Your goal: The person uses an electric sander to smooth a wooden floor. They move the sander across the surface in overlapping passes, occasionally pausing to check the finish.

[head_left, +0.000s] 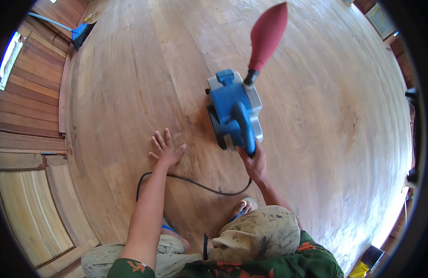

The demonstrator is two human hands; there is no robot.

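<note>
My right hand is wrapped round the rear handle of a blue belt sander, which is on the wooden floor in front of me. A red dust bag sticks up and away from the sander's far right side. To the left of the sander, my left hand lies on the boards with its fingers spread, holding nothing. A black power cord runs from the sander's rear, curving left past my left forearm. The sander's underside is hidden.
A blue broom leans at the far left by the plank wall. A panelled wooden door stands at the near left. Brown dust lies on the floor at right. A dark box and yellow item sit at the lower right.
</note>
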